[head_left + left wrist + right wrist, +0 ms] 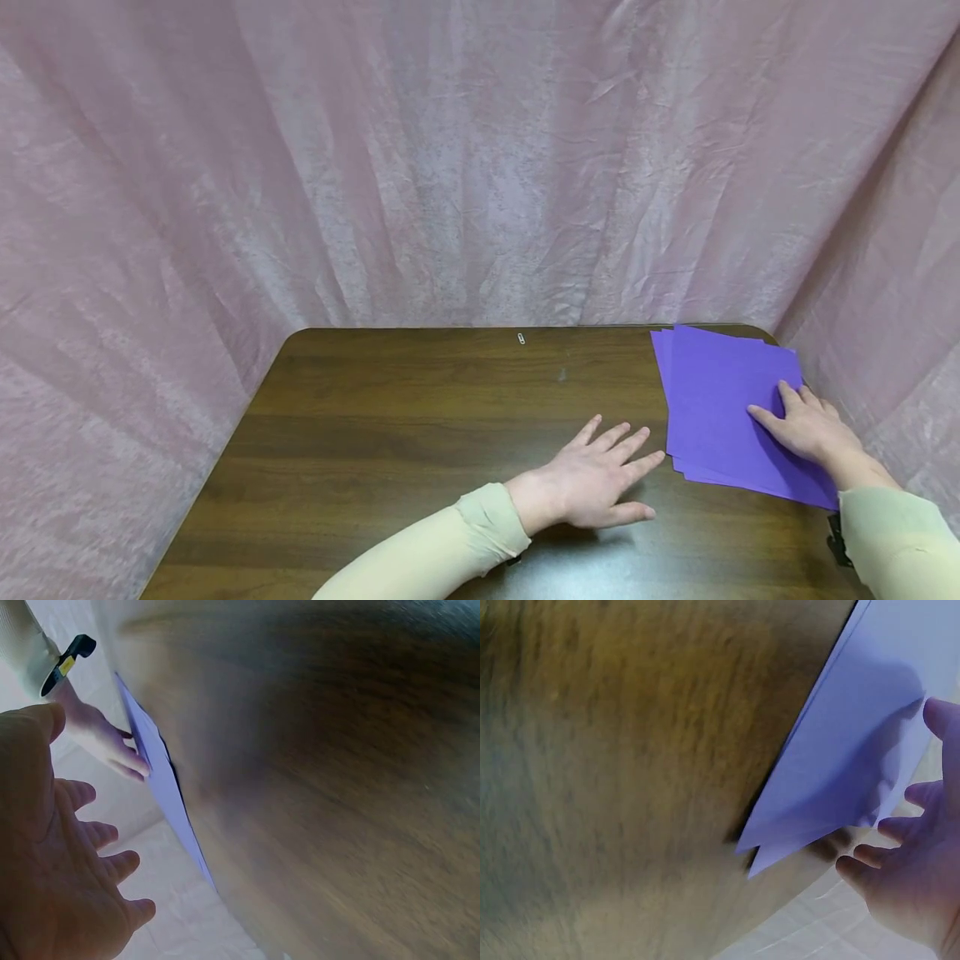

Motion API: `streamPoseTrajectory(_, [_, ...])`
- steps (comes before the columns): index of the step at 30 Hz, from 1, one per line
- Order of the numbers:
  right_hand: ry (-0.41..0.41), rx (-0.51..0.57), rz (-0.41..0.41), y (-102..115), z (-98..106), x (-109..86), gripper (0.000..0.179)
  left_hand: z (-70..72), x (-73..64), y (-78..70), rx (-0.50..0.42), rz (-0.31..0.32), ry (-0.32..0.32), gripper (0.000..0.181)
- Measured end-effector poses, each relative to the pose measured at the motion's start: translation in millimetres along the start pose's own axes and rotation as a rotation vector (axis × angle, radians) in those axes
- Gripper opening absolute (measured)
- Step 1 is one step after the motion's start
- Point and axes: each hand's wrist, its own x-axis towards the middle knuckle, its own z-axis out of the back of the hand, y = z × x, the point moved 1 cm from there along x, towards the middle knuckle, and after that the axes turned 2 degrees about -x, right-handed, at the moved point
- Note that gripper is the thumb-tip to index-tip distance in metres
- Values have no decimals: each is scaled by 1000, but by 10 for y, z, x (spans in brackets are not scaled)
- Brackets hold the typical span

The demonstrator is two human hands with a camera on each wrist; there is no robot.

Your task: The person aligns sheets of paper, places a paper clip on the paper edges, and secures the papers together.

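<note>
Several purple sheets of paper (723, 408) lie in a loose, slightly fanned stack at the table's right side. My right hand (813, 425) is at the right edge of the stack, its fingers extended and its thumb over the top sheet. In the right wrist view the hand's shadow falls across the purple sheets (832, 765); whether every fingertip touches paper I cannot tell. My left hand (588, 483) hovers over the table left of the stack, fingers spread and holding nothing. The left wrist view shows this left hand (67, 855) palm-side, apart from the paper (161, 769).
A small white paper clip (521, 338) lies near the far edge of the brown wooden table (390, 417). Pink curtains (480, 167) hang behind the table and along both sides. A dark strap piece (838, 542) shows at the right wrist.
</note>
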Motion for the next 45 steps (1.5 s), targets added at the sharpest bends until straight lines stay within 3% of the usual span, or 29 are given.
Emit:
streamPoseTrajectory(10, [48,-22,39,99,-8,17,101,-33,30,-44,-17,8,15,76])
streamPoseTrajectory(45, [27,-22,51,196,-151,-113,101,-129,50,-79,-46,5,20,75])
